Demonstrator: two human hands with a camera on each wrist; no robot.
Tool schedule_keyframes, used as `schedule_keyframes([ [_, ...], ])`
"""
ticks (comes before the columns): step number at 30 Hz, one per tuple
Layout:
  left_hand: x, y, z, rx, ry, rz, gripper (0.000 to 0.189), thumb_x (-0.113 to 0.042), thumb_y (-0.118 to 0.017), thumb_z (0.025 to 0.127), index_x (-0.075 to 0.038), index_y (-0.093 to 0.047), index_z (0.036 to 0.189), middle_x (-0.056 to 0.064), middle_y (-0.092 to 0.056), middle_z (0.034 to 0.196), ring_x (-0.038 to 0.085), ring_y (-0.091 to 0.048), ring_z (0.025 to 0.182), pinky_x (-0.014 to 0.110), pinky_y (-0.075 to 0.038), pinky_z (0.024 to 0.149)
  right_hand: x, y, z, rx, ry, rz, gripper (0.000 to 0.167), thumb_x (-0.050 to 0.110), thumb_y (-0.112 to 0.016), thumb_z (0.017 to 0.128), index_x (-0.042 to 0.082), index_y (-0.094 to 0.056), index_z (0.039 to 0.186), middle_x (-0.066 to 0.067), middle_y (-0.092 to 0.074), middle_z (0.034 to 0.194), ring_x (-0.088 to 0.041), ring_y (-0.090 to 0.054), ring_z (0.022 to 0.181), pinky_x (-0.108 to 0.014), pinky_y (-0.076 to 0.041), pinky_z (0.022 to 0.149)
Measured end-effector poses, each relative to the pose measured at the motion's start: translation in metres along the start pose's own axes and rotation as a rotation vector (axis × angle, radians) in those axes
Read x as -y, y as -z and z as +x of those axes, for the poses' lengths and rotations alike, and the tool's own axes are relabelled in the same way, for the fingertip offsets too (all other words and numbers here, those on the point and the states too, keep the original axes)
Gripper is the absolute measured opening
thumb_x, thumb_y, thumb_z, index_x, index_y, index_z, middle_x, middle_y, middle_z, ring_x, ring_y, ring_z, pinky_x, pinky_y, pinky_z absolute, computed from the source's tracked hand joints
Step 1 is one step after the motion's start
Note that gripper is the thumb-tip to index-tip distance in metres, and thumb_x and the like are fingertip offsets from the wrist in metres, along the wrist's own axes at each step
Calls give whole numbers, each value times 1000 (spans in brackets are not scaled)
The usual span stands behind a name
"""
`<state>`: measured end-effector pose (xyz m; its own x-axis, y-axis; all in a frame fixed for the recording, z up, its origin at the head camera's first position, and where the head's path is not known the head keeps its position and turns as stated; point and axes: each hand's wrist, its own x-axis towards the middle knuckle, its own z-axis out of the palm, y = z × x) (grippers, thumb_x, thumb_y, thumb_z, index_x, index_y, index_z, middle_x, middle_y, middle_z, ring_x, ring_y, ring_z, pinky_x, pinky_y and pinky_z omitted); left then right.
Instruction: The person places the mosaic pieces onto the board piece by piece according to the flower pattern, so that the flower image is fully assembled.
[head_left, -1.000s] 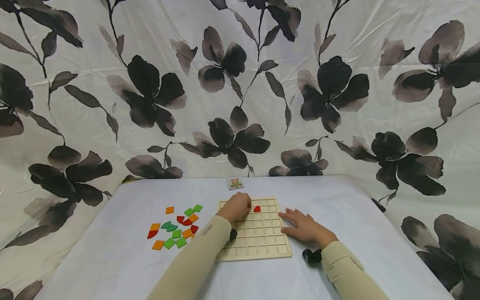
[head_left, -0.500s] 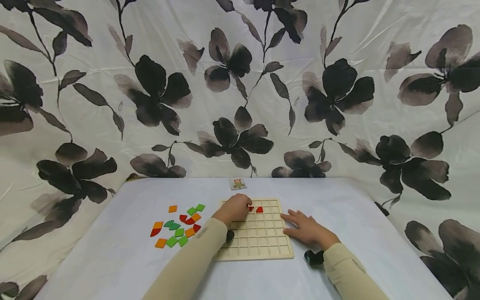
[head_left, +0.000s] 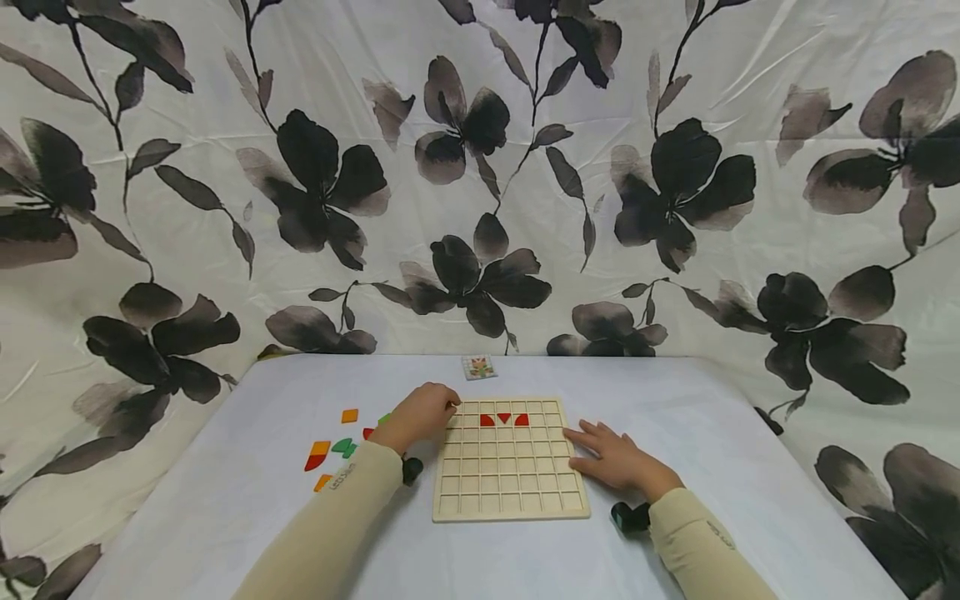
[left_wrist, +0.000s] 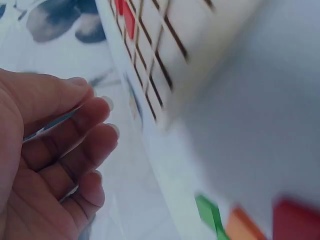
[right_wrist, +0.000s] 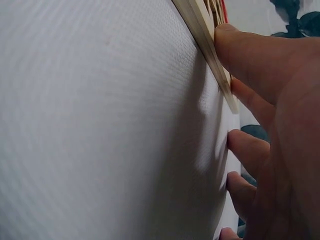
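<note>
A wooden grid board (head_left: pixel 512 479) lies flat on the white table. Near its far edge, three red pieces sit in a row of cells: a quarter-round (head_left: pixel 487 421), a small triangle (head_left: pixel 504 418) and another quarter-round (head_left: pixel 522 421). My left hand (head_left: pixel 420 415) is just off the board's far left corner. In the left wrist view that hand (left_wrist: pixel 55 145) has loosely bent fingers, and nothing shows between them. On the other side, my right hand (head_left: pixel 618 460) is spread out. Its thumb and index finger touch the board's edge (right_wrist: pixel 207 47) in the right wrist view.
Loose coloured pieces lie left of the board, among them an orange square (head_left: pixel 349 415), a green leaf-shaped piece (head_left: pixel 342 446) and a red quarter-round (head_left: pixel 315 462). My left arm covers several others. A small patterned card (head_left: pixel 478 367) lies at the far edge.
My left hand has let go of the red triangle in its cell and moved left off the board. My right hand stays at the board's right edge. The head view has shifted slightly.
</note>
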<state>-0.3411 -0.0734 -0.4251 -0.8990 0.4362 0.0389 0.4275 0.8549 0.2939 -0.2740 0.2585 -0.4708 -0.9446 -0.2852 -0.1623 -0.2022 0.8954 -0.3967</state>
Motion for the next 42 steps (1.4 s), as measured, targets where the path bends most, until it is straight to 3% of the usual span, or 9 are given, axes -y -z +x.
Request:
schedule_keyframes([
  [8,39,13,-20,29,72,17,24,-13,-59,95,-4,-69,114,10,-69,113,21,-64,96,41,-51,93,0,-2,-3,4,-18,18,60,51,-54,94,24,-43,147,-14,-31,157,-43,-20,146,-71,-12,110],
  [12,50,19,-30,43,99,25,24,-13,-59,94,-2,-70,113,11,-69,111,23,-63,97,44,-50,95,-2,-4,-3,-1,-14,15,61,52,-54,93,24,-43,146,-14,-31,157,-43,-20,146,-71,-12,109],
  [18,66,20,-36,100,204,20,24,-14,-62,92,-4,-70,111,9,-69,107,19,-57,85,42,-52,92,-7,-5,0,-6,1,6,61,53,-52,94,26,-42,147,-13,-30,158,-43,-19,146,-71,-11,110],
  [30,86,19,-52,132,242,37,16,-16,-65,89,-6,-73,99,4,-69,91,18,-54,74,36,-51,75,-5,-2,2,-16,10,6,60,52,-52,94,24,-42,147,-15,-30,157,-44,-19,146,-72,-11,109],
  [42,94,15,-65,145,263,-9,12,-11,-65,88,-6,-70,97,3,-66,89,19,-55,79,43,-53,87,-3,-3,2,-16,7,11,60,51,-53,94,23,-43,147,-15,-30,157,-44,-20,146,-72,-11,109],
])
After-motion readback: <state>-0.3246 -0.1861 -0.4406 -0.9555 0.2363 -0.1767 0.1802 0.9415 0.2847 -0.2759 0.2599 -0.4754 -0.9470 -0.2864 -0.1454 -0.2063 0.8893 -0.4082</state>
